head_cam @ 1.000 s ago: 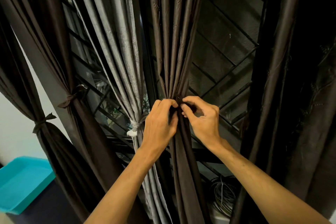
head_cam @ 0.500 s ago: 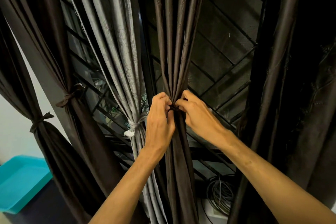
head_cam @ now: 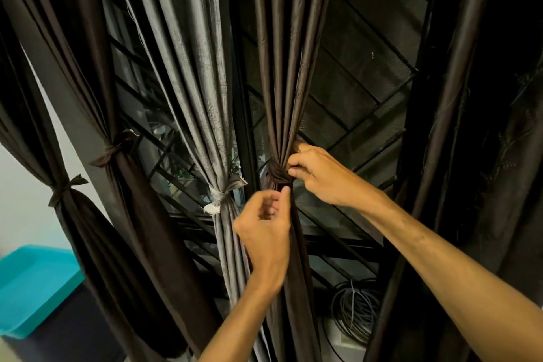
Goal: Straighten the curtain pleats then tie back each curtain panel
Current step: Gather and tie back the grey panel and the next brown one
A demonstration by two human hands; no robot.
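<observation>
Lowered left hand off the tie, loosely curled, seemingly empty; pinched it with right hand; had only rightmost panel untied.

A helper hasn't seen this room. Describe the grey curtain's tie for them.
Curtain panels hang before the window grille. The third from left is the only grey curtain. Its tie is a pale knot with a white end; neighbouring ties are dark brown.

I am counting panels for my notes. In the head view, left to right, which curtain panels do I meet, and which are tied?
First brown panel, tied → second brown panel, tied → grey panel, tied → middle brown panel, right hand pinching its knot → dark right panel, no tie visible.
</observation>
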